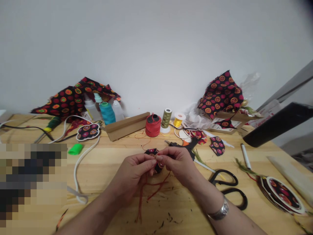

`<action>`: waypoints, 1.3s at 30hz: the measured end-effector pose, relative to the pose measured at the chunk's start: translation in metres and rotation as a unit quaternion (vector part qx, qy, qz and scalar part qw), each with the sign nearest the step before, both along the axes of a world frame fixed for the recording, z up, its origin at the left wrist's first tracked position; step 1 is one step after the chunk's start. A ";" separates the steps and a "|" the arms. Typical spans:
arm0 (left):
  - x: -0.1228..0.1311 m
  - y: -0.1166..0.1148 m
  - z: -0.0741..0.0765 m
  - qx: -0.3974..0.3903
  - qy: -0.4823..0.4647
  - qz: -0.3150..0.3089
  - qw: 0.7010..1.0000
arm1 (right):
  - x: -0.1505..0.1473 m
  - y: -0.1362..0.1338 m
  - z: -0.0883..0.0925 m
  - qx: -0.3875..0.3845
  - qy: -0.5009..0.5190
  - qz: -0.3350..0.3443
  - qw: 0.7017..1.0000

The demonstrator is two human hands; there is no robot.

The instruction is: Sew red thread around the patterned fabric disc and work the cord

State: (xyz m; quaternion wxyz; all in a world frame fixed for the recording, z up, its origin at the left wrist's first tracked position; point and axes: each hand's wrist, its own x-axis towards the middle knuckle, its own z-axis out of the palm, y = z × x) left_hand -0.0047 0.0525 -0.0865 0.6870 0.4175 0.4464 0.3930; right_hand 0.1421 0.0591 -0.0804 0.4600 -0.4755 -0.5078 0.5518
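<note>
1. Fabric piece [152,151] was held at mid-table between both hands, dark cloth with pink and orange rings. Part of it showed below the fingers.
2. Left hand [132,174]: thumb and forefinger were pressed together, pinching the upper edge of the piece. The remaining fingers were curled in; their exact placing could not be told.
3. Right hand [177,166]: fingertips [158,159] were bunched, pinching at the same spot and touching the left forefinger. Silver bangle [218,209] sat on the wrist.
4. Red cord [144,192] ran from between the hands down to the wooden table [105,163] at 6 o'clock. Its join to the piece was hidden by the fingers.
5. At 12 o'clock stood red spool [153,125], with olive spool [166,118] and yellow spool [178,120] just beside it toward 1 o'clock.
6. At 11 o'clock, teal spool [107,113] stood among plastic bottles [91,109], behind cardboard strip [126,125].
7. At 4 o'clock lay black-handled scissors [227,189], well beyond the right hand; round layered ornament [281,195] lay farther out.
8. At 2 o'clock lay fabric cutout [217,146]. At 10 o'clock lay flower-shaped patch [88,132], near green sleeve [75,149] and white cord [78,169].
9. Far left foreground was pixelated; contents could not be told.
</note>
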 end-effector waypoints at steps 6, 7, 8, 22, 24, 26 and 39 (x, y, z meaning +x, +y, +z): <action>-0.001 -0.002 -0.004 -0.006 -0.010 -0.027 1.000 | 0.001 0.001 0.003 -0.001 -0.016 0.003 1.000; -0.001 -0.002 -0.004 -0.002 -0.011 -0.029 1.000 | 0.001 0.001 0.004 -0.002 -0.019 0.002 1.000; -0.001 -0.002 -0.005 0.001 -0.012 -0.030 0.999 | 0.001 0.001 0.005 -0.005 -0.022 0.000 1.000; 0.002 -0.001 -0.004 0.012 -0.020 -0.009 1.000 | 0.001 0.001 0.003 -0.006 -0.012 -0.001 1.000; 0.002 -0.001 -0.003 0.008 -0.019 0.001 1.000 | 0.001 0.001 0.003 -0.024 0.011 0.013 1.000; 0.002 -0.001 -0.001 0.002 -0.018 0.016 1.000 | 0.001 0.001 0.003 -0.041 0.033 0.041 0.998; 0.001 -0.001 -0.001 -0.005 -0.003 0.005 1.000 | 0.000 0.001 -0.001 -0.024 -0.004 -0.003 1.000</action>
